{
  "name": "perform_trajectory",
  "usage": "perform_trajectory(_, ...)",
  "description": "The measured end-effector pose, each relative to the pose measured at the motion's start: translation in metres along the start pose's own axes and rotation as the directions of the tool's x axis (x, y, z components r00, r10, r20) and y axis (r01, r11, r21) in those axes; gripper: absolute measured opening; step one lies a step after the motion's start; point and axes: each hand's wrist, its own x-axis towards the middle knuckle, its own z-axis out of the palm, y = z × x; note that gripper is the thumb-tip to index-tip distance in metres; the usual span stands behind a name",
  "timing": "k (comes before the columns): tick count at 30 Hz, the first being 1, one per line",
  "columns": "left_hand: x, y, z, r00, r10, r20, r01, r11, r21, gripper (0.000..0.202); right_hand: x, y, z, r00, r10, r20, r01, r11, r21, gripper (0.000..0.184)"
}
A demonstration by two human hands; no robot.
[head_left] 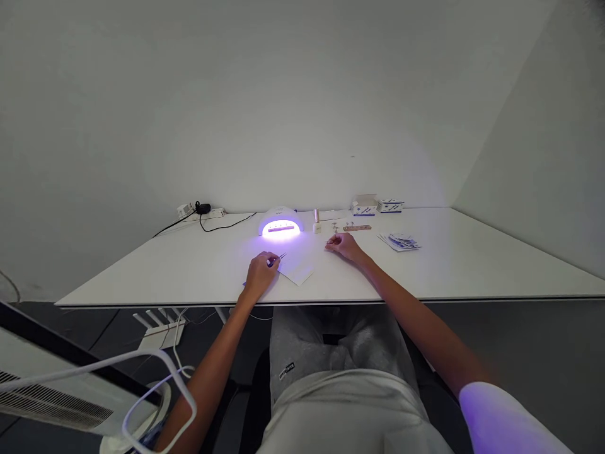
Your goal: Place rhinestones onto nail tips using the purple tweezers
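My left hand [261, 272] rests at the table's front part, fingers closed around slim pointed tweezers [283, 256] whose tips point to the upper right. Beside it lies a white sheet of paper [299, 272]. My right hand [345, 246] is in a pinch near the middle of the table; whatever lies between its fingertips is too small to make out. Behind both hands a white nail lamp [280, 214] glows violet, with a bar-shaped item [280, 227] inside its opening. A nail polish bottle [316, 224] stands right of the lamp.
Small metal stands [335, 227] and a pinkish strip [357, 227] sit beyond my right hand. Packets [399, 242] lie fanned to the right. Small boxes [365, 205] stand by the wall. A black adapter [203, 208] and cord are at the back left; a router [163, 333] is below.
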Motion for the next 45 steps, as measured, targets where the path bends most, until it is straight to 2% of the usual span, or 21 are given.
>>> perform_trajectory(3, -0.001, 0.004, 0.000, 0.997, 0.054, -0.049, -0.055, 0.998, -0.013, 0.015, -0.004, -0.007, 0.015, 0.995, -0.084, 0.058, 0.080, 0.994, 0.068, 0.024)
perform_trajectory(6, -0.001, 0.015, 0.006, 0.991, 0.095, -0.093, -0.096, 0.995, -0.003, 0.014, -0.010, -0.014, 0.028, 0.981, -0.167, 0.099, 0.163, 0.986, 0.046, 0.024)
perform_trajectory(10, -0.003, 0.036, 0.022, 0.983, 0.127, -0.131, -0.131, 0.991, -0.027, 0.014, -0.017, -0.019, 0.036, 0.975, -0.189, 0.119, 0.188, 0.982, 0.017, 0.024)
perform_trajectory(13, -0.007, 0.045, 0.031, 0.974, 0.205, -0.093, -0.209, 0.978, -0.027, 0.016, -0.020, -0.022, 0.038, 0.972, -0.205, 0.113, 0.207, 0.978, -0.011, 0.024)
perform_trajectory(22, -0.008, 0.041, 0.036, 0.949, 0.299, -0.103, -0.300, 0.954, 0.004, 0.013, -0.025, -0.028, 0.041, 0.955, -0.280, 0.101, 0.283, 0.959, -0.018, 0.022)
perform_trajectory(35, -0.008, 0.043, 0.037, 0.962, 0.271, 0.001, -0.271, 0.960, 0.067, 0.012, -0.025, -0.032, 0.039, 0.949, -0.280, 0.147, 0.283, 0.959, -0.001, 0.022)
perform_trajectory(45, -0.011, 0.049, 0.035, 0.969, 0.232, 0.082, -0.245, 0.940, 0.235, 0.018, -0.025, -0.031, 0.040, 0.947, -0.269, 0.177, 0.272, 0.962, 0.011, 0.023)
